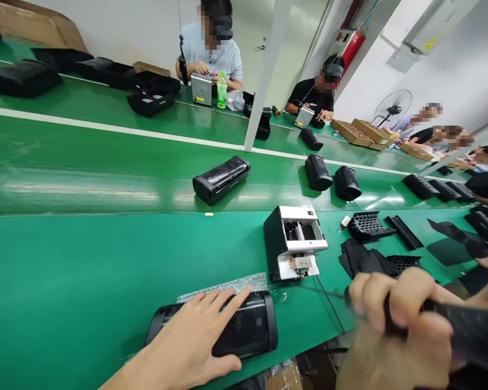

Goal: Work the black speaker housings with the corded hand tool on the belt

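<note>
Left hand [199, 336] flat, open on speaker [244, 325]; right hand [398, 319] seemingly clenched around dark tool [467, 330].

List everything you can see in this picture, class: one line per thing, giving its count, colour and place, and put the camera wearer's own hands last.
speaker housing: 1, black, near edge, under the left hand
screw feeder box: 1, black and white, centre right of the near table
grille parts: several, black, right of the box
speaker bodies: at least 3, black, on the middle belt, more at far right
trays: several, black, far belt at left
bottle: 1, green, far side
cardboard trays: a few, brown, far right
fan: 1, dark, far right
other people: at least 4, seated on the far side
left hand: flat on the housing
right hand: gripping a black tool
</note>
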The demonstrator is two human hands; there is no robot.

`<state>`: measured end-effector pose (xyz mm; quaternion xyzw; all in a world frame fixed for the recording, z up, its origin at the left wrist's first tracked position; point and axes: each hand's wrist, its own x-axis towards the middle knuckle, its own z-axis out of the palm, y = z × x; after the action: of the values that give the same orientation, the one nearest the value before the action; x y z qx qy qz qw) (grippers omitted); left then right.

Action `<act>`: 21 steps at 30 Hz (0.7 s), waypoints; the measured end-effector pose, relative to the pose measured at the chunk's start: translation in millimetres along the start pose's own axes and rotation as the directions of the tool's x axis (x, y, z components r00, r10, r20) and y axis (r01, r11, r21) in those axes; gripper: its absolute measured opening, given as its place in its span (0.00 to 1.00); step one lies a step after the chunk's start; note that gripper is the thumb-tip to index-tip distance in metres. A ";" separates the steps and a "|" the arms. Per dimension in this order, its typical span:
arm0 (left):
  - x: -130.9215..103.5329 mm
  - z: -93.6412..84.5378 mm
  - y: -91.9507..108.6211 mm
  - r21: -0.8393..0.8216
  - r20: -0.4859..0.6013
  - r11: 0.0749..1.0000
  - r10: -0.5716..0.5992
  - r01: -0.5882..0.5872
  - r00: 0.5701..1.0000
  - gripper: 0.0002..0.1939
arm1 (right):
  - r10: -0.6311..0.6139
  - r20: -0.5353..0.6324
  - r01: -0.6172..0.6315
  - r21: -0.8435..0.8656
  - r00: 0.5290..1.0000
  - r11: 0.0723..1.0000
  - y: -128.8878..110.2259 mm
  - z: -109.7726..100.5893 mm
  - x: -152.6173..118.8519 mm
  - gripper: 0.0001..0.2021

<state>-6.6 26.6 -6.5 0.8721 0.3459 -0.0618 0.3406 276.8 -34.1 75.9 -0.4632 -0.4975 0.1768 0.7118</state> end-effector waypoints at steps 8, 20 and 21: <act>-37.5 13.9 -50.8 0.004 -0.479 0.984 0.159 -0.179 0.863 0.33 | -0.047 -0.084 0.046 -0.017 0.995 0.999 29.4 9.8 42.9 0.20; -58.4 79.0 -95.9 -0.606 -0.551 0.770 -0.228 -0.197 0.803 0.24 | 0.071 -0.005 -0.068 0.258 0.997 0.964 -18.0 42.5 -1.3 0.25; -57.0 78.1 -93.1 -0.636 -0.555 0.743 -0.252 -0.209 0.793 0.23 | 0.050 0.038 -0.060 0.305 0.998 0.950 -23.8 53.2 -1.1 0.25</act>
<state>-99.7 -5.9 -97.7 0.6577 0.4455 0.3463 0.4991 225.0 -21.2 99.3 -0.3583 -0.4615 0.2784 0.7623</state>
